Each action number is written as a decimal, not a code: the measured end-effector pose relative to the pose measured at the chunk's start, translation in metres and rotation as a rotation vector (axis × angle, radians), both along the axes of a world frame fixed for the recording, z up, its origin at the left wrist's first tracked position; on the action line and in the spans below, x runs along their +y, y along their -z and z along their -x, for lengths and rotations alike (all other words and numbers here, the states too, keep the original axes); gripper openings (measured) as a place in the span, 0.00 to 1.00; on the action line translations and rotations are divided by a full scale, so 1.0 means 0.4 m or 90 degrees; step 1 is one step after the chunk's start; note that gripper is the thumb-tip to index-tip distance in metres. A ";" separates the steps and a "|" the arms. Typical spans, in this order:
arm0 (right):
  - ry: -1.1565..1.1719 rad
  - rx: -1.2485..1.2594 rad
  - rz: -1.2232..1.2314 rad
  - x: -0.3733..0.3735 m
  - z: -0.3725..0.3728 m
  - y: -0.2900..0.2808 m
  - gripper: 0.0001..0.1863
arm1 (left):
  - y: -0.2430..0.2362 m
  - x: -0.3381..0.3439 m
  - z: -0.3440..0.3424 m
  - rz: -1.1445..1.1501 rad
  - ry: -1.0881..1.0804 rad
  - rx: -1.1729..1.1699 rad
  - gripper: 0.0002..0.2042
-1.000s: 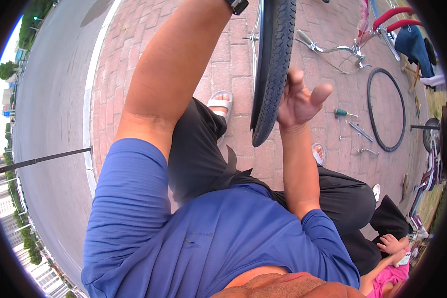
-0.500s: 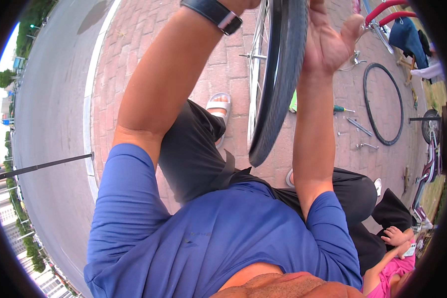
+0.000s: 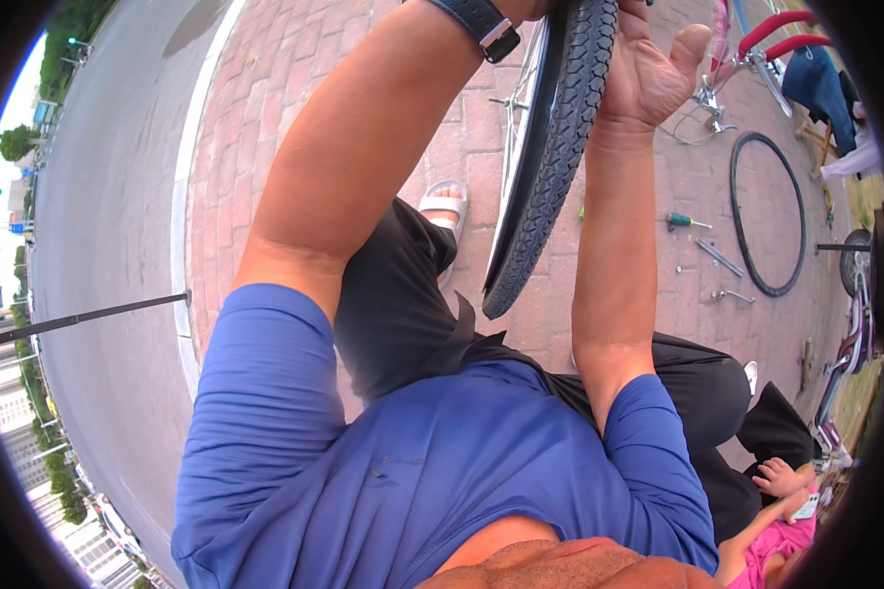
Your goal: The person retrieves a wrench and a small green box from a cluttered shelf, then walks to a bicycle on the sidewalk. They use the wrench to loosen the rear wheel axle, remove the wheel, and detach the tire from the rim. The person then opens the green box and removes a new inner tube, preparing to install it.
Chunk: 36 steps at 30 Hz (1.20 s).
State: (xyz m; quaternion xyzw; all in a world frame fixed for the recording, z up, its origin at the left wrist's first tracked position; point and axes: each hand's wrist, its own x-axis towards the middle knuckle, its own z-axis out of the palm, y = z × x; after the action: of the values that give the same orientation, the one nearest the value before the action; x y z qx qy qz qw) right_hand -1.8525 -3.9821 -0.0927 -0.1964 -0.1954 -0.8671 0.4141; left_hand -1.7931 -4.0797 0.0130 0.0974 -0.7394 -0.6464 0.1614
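Note:
A bicycle wheel with a black knobbly tyre is raised in front of my torso, seen nearly edge-on, its spokes and axle showing on the left. My left hand is at the wheel's upper left side, gripping it; the top edge of the view cuts off most of its fingers. A dark watch sits on that wrist. Against the tyre's right side rests my right hand, palm turned up and thumb spread away. Its fingertips run out of view, with a small dark bit near them.
On the brick paving at right lie a loose tyre, a green-handled screwdriver, a metal bar and a small wrench-like tool. A red bicycle frame is at upper right. Another person sits at lower right. A road runs along the left.
The wheel has turned slightly, so more of its tread faces me. My left forearm has shifted right and up a little; my right hand has moved slightly upward, still beside the tyre.

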 end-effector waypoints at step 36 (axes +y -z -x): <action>-0.048 0.122 -0.005 0.067 -0.044 0.037 0.38 | 0.005 -0.041 -0.008 0.074 0.010 -0.061 0.24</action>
State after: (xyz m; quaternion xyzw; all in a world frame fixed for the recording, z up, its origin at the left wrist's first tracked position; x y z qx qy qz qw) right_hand -1.8349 -3.9553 -0.1075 -0.2691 -0.1584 -0.8291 0.4638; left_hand -1.7901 -4.0960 0.0112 0.1130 -0.7830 -0.5984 0.1266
